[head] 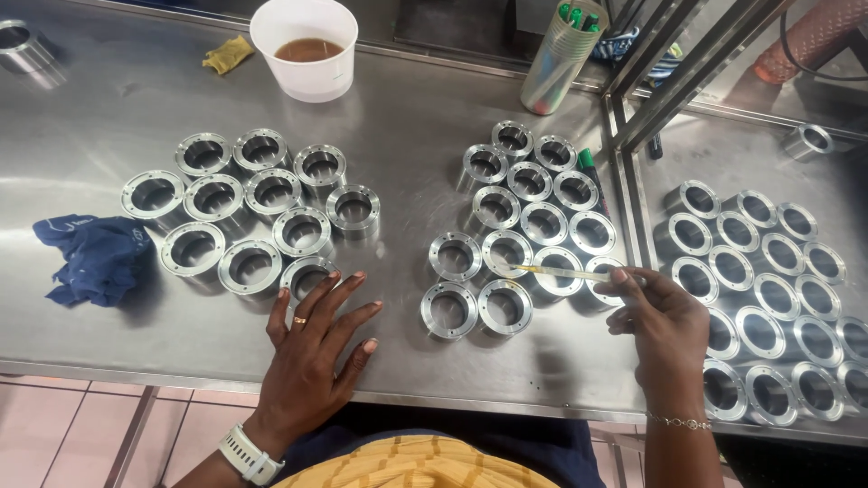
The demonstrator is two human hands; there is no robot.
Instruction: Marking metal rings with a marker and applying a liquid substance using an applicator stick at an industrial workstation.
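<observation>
A stainless steel worktable spreads out beneath both hands. Just beyond the right hand lies the middle cluster of flanged metal rings; a second cluster sits just past the left hand, and a third lies to the right hand's outer side, beyond a steel frame post. Far ahead stands a white tub of brown liquid. A crumpled blue cloth lies well left of the left hand. The left hand rests flat, fingers spread, fingertips touching the nearest ring. The right hand's fingers are pinched together on a thin yellowish brush, whose tip meets a ring in the middle cluster.
</observation>
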